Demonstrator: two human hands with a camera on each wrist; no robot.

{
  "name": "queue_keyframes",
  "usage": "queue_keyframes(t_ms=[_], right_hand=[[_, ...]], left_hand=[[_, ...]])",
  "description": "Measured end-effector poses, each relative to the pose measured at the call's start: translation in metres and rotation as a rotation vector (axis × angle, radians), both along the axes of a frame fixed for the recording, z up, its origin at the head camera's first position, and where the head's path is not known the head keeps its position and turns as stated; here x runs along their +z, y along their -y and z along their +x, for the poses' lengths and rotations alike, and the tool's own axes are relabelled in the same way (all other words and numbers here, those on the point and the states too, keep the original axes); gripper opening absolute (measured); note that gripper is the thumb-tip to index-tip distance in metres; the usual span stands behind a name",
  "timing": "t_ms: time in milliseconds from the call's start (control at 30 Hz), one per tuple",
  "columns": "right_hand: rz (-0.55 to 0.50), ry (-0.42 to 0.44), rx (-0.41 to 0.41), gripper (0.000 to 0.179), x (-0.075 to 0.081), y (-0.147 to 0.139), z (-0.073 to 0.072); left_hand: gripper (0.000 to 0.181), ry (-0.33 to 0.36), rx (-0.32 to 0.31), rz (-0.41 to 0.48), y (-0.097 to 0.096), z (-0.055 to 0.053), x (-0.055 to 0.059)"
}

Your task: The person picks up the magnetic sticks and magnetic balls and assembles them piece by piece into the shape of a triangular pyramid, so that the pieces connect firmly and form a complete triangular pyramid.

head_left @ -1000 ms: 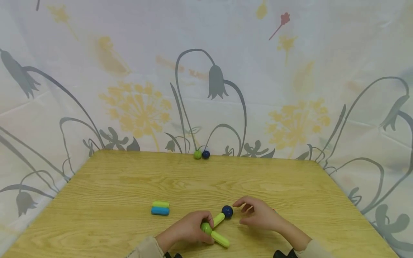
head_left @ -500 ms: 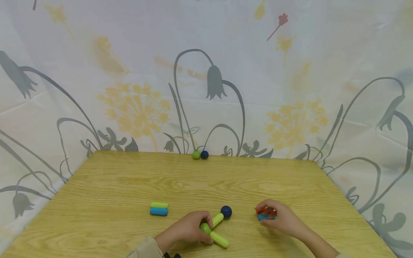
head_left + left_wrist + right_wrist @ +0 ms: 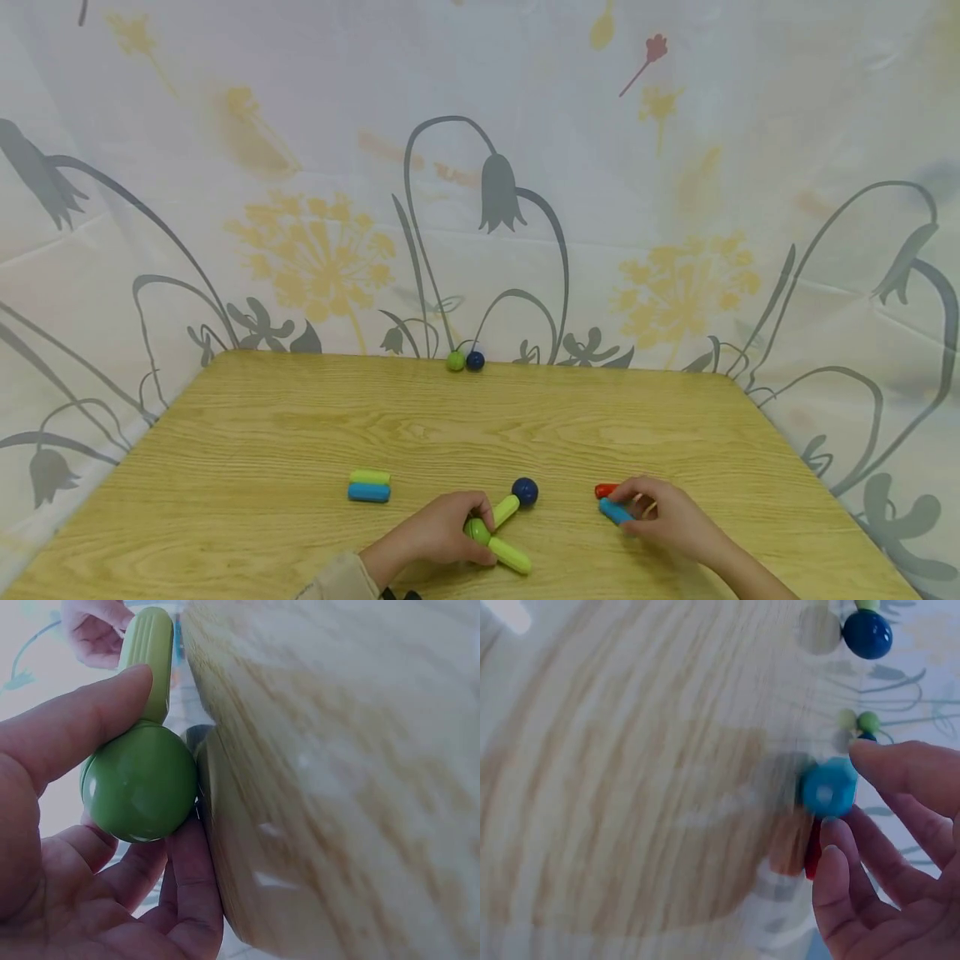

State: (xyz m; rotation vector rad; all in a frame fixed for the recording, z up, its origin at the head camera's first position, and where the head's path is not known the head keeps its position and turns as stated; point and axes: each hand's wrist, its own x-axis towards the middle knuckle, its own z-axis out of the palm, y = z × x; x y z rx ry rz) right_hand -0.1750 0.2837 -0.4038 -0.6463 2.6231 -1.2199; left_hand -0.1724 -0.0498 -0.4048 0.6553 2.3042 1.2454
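Observation:
My left hand (image 3: 450,527) grips a green ball (image 3: 477,531), thumb and fingers on either side of it. Two yellow-green rods stick out from this ball: one rod (image 3: 512,556) points toward the near right, the other rod (image 3: 506,510) runs to a navy ball (image 3: 525,492). To the right, my right hand (image 3: 667,518) pinches a blue rod (image 3: 615,511), which lies at a slant. A red rod (image 3: 605,491) is just behind it, partly covered by the fingers. The right wrist view shows the blue rod (image 3: 829,787) end-on between thumb and fingers.
A yellow-green rod (image 3: 371,477) and a blue rod (image 3: 369,492) lie side by side on the left of the wooden table (image 3: 300,417). At its far edge sit a green ball (image 3: 456,361) and a navy ball (image 3: 476,361), before a flower-printed cloth (image 3: 360,100).
My right hand has moved right, from beside the navy ball to the red and blue rods, and now pinches the blue one, which has turned aslant. The left hand stays put.

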Motion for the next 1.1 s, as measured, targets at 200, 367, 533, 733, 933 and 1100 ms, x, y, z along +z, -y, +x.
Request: queue_keyframes(t_ms=[200,367,533,733,933,1100], right_hand=[[-0.010,0.057,0.049,0.021,-0.002,0.009,-0.001],[0.008,0.028,0.062,0.022,0.000,0.019,-0.002],[0.019,0.000,0.056,0.022,0.000,0.029,-0.004],[-0.015,0.002,0.064,0.023,0.000,0.044,-0.005],[-0.006,0.004,0.050,0.022,0.001,0.059,-0.007],[-0.021,0.025,0.059,0.021,0.001,0.069,-0.008]], left_hand=[[0.022,0.006,-0.005,0.005,-0.001,0.000,0.000],[0.022,0.008,-0.006,0.008,0.000,-0.001,0.000],[0.023,0.015,0.002,0.010,-0.001,0.000,0.001],[0.022,0.015,0.013,-0.002,0.000,0.000,0.000],[0.023,0.002,0.004,-0.002,-0.001,0.000,-0.001],[0.024,-0.007,0.004,-0.007,-0.001,-0.001,-0.001]])
